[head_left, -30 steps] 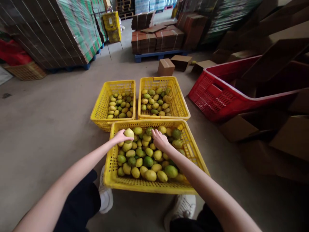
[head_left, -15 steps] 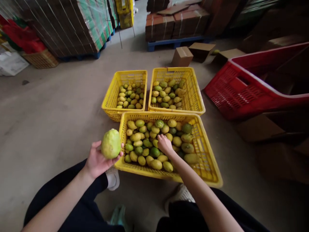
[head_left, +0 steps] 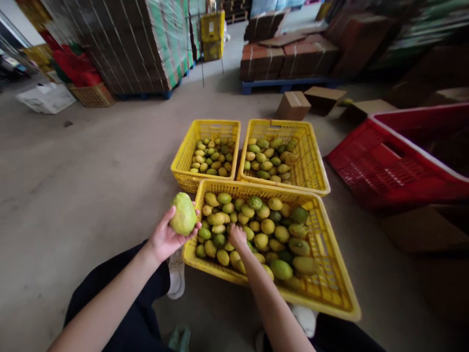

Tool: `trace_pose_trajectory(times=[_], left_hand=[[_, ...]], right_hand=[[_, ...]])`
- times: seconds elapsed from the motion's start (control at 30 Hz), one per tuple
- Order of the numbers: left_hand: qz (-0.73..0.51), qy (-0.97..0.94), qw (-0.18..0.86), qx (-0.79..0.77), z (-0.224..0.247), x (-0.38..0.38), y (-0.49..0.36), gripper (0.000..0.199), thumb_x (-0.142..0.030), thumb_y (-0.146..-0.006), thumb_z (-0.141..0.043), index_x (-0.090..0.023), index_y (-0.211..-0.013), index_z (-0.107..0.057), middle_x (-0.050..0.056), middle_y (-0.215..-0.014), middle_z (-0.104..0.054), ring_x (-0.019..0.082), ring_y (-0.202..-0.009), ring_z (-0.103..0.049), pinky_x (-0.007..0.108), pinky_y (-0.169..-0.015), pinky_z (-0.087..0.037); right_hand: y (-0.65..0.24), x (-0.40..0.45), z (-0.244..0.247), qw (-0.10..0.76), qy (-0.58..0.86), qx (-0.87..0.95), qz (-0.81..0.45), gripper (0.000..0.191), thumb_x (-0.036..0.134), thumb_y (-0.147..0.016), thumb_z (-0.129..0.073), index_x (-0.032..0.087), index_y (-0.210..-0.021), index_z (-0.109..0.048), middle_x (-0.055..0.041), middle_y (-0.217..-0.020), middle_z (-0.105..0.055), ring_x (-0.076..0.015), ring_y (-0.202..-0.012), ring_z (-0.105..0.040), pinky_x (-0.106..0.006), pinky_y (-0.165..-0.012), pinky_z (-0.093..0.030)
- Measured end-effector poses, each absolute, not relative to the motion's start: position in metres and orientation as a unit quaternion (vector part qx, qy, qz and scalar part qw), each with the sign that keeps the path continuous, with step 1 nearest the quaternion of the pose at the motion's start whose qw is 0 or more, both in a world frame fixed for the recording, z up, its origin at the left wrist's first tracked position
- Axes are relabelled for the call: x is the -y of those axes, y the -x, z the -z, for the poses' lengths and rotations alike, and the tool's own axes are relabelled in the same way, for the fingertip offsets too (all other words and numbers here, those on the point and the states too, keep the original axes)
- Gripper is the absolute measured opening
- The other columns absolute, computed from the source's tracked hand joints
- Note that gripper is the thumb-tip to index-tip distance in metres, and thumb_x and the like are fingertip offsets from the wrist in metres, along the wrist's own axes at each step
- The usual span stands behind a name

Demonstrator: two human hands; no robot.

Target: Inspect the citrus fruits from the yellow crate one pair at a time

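My left hand (head_left: pixel 166 239) is closed around a large lumpy yellow-green lemon (head_left: pixel 183 214), held up at the left rim of the near yellow crate (head_left: pixel 331 244). The fruit rests on the palm, with the fingers behind it. Inside that crate, my right hand (head_left: pixel 237 236) reaches down among yellow and green lemons (head_left: pixel 261 240) left of the middle. Its fingers are curled and their tips hidden, so I cannot tell whether they grip a fruit. A large green lemon (head_left: pixel 281 269) lies to the right of my right forearm.
Beyond the near crate stand a left yellow crate (head_left: pixel 183 152) and a right yellow crate (head_left: pixel 311 156), both holding lemons. A big red crate (head_left: pixel 410 168) is at the right, with cardboard boxes (head_left: pixel 293 105) around it. Wrapped stacks on pallets (head_left: pixel 289 84) stand farther back.
My view has shifted, so the scene sits lower and further right. My right hand has moved left among the lemons. A large green lemon now shows near the front rim. The left hand still holds its fruit.
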State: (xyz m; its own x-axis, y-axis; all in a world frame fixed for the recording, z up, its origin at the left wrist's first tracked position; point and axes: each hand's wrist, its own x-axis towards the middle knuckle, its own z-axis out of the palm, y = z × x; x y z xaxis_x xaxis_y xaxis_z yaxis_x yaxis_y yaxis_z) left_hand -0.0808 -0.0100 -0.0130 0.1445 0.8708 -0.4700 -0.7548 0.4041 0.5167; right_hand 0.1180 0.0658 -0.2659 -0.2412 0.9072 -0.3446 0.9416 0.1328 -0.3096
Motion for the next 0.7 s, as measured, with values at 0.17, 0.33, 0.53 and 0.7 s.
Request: trace_pose_trajectory(times=[0.17,0.33,0.53,0.7], left_hand=[[-0.503,-0.125,0.766,-0.380,0.011,0.011,0.063,0.053,-0.034,-0.061,-0.082,-0.012,-0.103,-0.060,0.009,-0.094,-0.070,0.021,-0.078,-0.069,0.027,-0.070,-0.056],[-0.438,-0.179,0.795,-0.379,0.001,0.013,0.037,0.053,-0.038,-0.067,-0.078,-0.010,-0.108,-0.059,0.015,-0.096,-0.070,0.023,-0.079,-0.070,0.028,-0.065,-0.054],[-0.480,-0.293,0.724,-0.399,-0.020,0.015,0.012,0.056,-0.055,-0.067,-0.073,-0.013,-0.102,-0.063,0.012,-0.090,-0.070,0.021,-0.079,-0.068,0.026,-0.062,-0.051],[-0.559,-0.431,0.576,-0.412,-0.031,0.018,0.005,0.056,-0.045,-0.049,-0.086,-0.014,-0.092,-0.067,0.006,-0.088,-0.069,0.019,-0.081,-0.063,0.026,-0.073,-0.048]], right_hand=[[-0.139,-0.072,0.211,-0.070,-0.638,-0.708,0.294,0.023,0.020,-0.067,-0.070,0.017,-0.086,-0.058,-0.0080,-0.072,-0.064,-0.0273,-0.078,-0.065,-0.034,-0.064,-0.048],[-0.163,-0.097,0.104,-0.202,-0.638,-0.655,0.352,0.028,0.030,-0.068,-0.070,0.020,-0.087,-0.053,-0.0029,-0.077,-0.064,-0.0198,-0.074,-0.064,-0.030,-0.065,-0.051],[-0.181,-0.041,-0.017,-0.547,-0.429,-0.449,0.561,0.045,0.034,-0.055,-0.082,0.023,-0.088,-0.052,0.0029,-0.078,-0.065,-0.0145,-0.068,-0.062,-0.027,-0.064,-0.052],[-0.171,0.006,-0.025,-0.609,-0.317,-0.381,0.620,0.046,0.035,-0.052,-0.084,0.024,-0.091,-0.062,-0.0017,-0.091,-0.068,-0.0188,-0.079,-0.063,-0.031,-0.067,-0.052]])
